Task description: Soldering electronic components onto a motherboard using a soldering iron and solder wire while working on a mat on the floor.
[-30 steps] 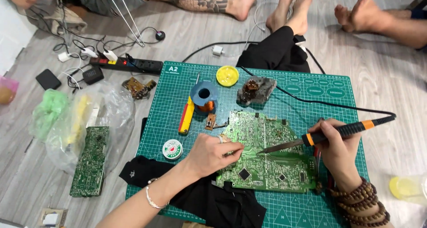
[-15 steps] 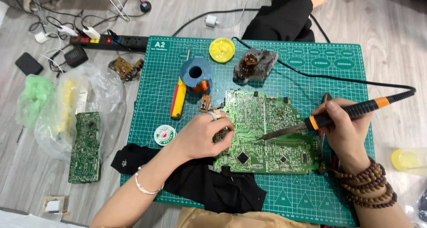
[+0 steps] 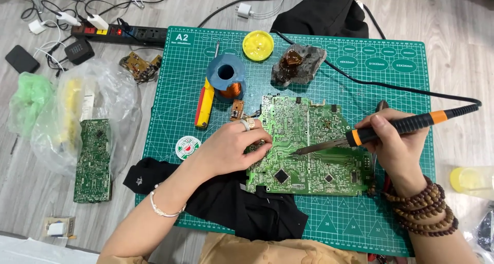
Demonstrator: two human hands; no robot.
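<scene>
A large green circuit board [image 3: 314, 145] lies on a green cutting mat [image 3: 360, 68]. My left hand [image 3: 231, 145], with a ring on one finger, presses its fingertips on the board's left edge. My right hand [image 3: 393, 140] grips a black and orange soldering iron [image 3: 391, 127]; its metal tip rests on the board near the middle. The iron's black cable runs off to the right and back across the mat.
On the mat: a blue spool with copper wire [image 3: 226, 78], a yellow and red tool [image 3: 204, 105], a yellow round lid [image 3: 258, 41], a dark sponge holder [image 3: 298, 63], a round tin [image 3: 187, 146]. A second circuit board [image 3: 92, 158], plastic bags and a power strip [image 3: 121, 33] lie left. Black cloth [image 3: 247, 207] lies near me.
The view has shifted downward and closer over the mat. Both hands stay on the board, the iron's tip still at its middle; the left fingers sit slightly lower on the left edge.
</scene>
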